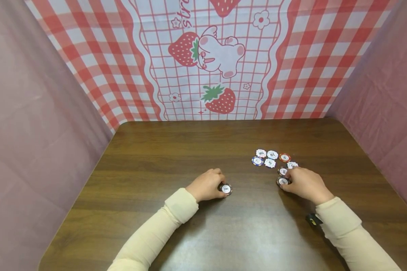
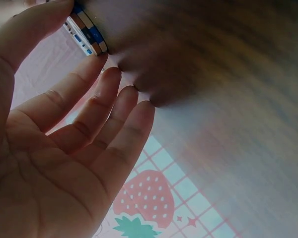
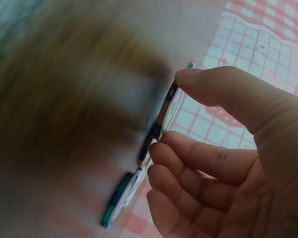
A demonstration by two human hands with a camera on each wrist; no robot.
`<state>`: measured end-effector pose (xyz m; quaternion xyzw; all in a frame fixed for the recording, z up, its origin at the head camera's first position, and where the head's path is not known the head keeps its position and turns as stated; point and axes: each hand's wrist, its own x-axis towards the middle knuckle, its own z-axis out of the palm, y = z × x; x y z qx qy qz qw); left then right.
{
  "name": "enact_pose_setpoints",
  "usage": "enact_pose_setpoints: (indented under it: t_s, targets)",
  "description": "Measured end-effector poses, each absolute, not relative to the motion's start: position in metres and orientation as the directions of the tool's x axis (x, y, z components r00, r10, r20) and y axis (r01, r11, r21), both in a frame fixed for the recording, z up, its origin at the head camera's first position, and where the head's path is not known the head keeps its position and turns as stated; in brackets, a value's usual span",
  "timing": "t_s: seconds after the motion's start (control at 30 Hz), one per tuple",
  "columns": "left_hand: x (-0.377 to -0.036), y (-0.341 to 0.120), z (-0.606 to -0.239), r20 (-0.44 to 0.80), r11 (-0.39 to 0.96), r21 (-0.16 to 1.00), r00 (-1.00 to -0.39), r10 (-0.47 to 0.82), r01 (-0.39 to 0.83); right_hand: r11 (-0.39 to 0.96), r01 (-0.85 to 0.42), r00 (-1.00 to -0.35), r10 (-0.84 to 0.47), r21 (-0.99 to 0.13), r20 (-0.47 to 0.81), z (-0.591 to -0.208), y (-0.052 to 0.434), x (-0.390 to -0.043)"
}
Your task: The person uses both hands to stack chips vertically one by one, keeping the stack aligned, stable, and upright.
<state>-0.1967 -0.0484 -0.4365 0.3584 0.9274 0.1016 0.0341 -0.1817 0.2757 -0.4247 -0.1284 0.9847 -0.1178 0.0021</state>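
Left of the table's middle, my left hand [image 1: 208, 185] pinches the edges of a short stack of poker chips [image 1: 226, 189] between thumb and fingers. Its top chip is dark and marked 100. In the left wrist view the stack [image 2: 87, 32] shows a blue-and-white edge and a black-and-orange edge. Farther right, my right hand [image 1: 308, 184] holds a black poker chip [image 1: 283, 182] by its edge, the thumb on the near side. Its fingers reach over beside a second dark chip [image 1: 282, 172]. A white chip [image 1: 292, 165] lies just beyond these fingers, partly covered.
Beyond my right hand lie a blue chip [image 1: 257, 161], a red chip [image 1: 285, 157] and several paler chips [image 1: 270, 163], flat on the brown wooden table [image 1: 149, 158]. A black device [image 1: 313, 219] sits at my right wrist. A strawberry-print cloth [image 1: 220, 56] hangs behind the table.
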Motion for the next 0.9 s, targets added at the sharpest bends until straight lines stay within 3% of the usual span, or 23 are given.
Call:
enact_pose_setpoints:
  t_s: [0.7, 0.9]
  targets:
    - [-0.198, -0.048, -0.439, 0.002, 0.733, 0.215, -0.751, 0.660, 0.645, 0.854, -0.425, -0.905, -0.407, -0.302, 0.122, -0.405, 0.217, -0.188]
    - [-0.198, -0.048, -0.438, 0.002, 0.731, 0.220, -0.750, 0.662, 0.646, 0.829, -0.486, -0.874, -0.459, -0.277, 0.160, -0.400, 0.199, -0.191]
